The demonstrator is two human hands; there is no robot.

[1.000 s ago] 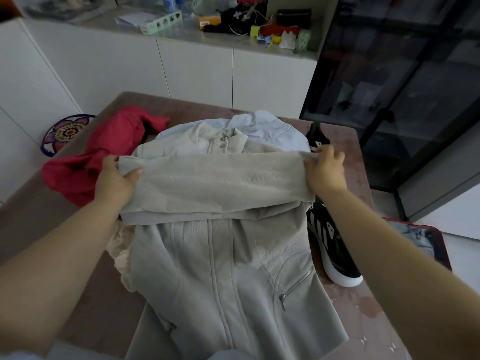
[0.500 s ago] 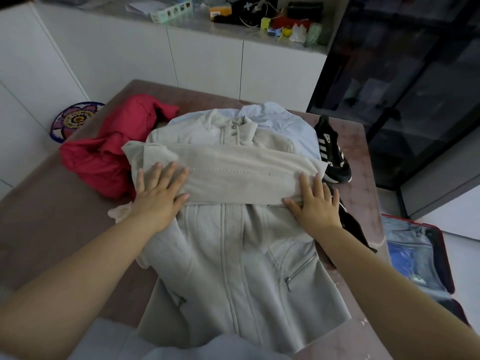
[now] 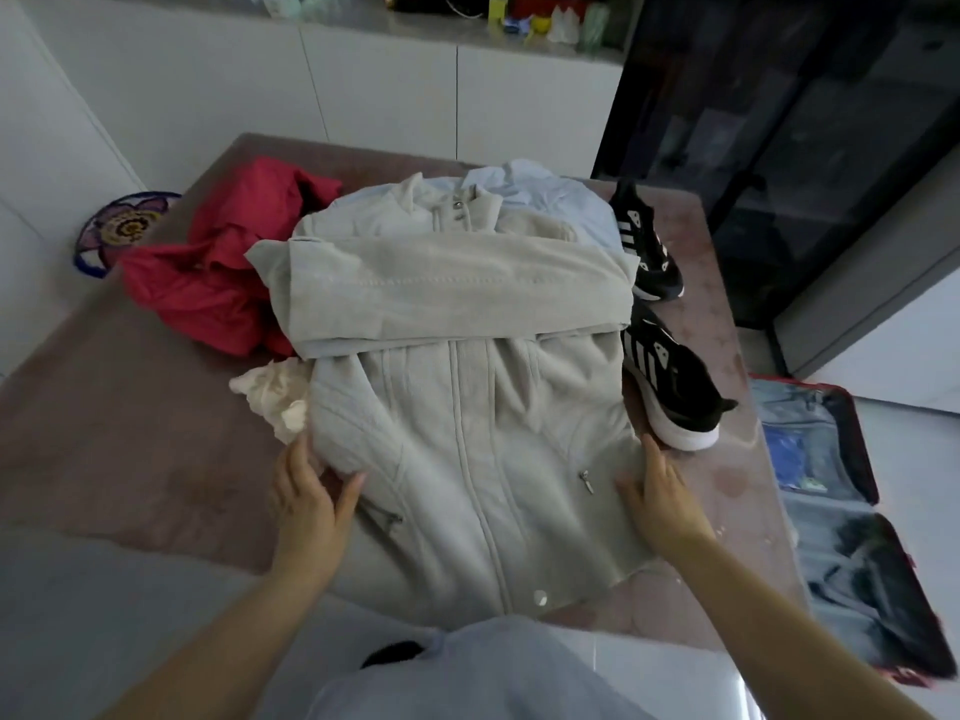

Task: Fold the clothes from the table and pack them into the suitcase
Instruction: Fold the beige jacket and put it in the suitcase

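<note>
Both hands lie low on the jacket [image 3: 467, 433], 1 at each side. The left hand [image 3: 306, 498] is at the jacket's left edge, fingers fairly straight and pointing away from the person, thumb spread onto the cloth, so the edge sits in the fork between them. The right hand [image 3: 657, 498] mirrors it at the right edge, fingers straight along the side and thumb resting on the fabric. Neither hand is closed round the cloth, and I cannot tell whether any fingertips reach under it. The beige jacket lies front up in the middle of the table [image 3: 104, 433], collar toward the far edge and hem at the near edge, a zip running down its middle. Its 2 sleeves [image 3: 441, 293] are folded across the chest in a flat band. A red garment [image 3: 223, 272] is bunched toward the table's left edge, touching the sleeve band. A pale blue garment [image 3: 550, 192] shows from under the collar near the far edge, and a small cream cloth [image 3: 275, 397] lies crumpled just beside the jacket's left side. By the right edge lie 2 black shoes with white stripes, the far shoe [image 3: 647, 252] beside the sleeve band and the near shoe [image 3: 670, 387] beside the jacket's body. The suitcase [image 3: 831, 491] lies open on the floor beyond the table's right edge, its lining grey, with a blue item [image 3: 784, 452] inside. A cluttered counter [image 3: 363, 15] runs behind the far edge, and a round patterned mat [image 3: 119, 231] is on the floor at the left.
</note>
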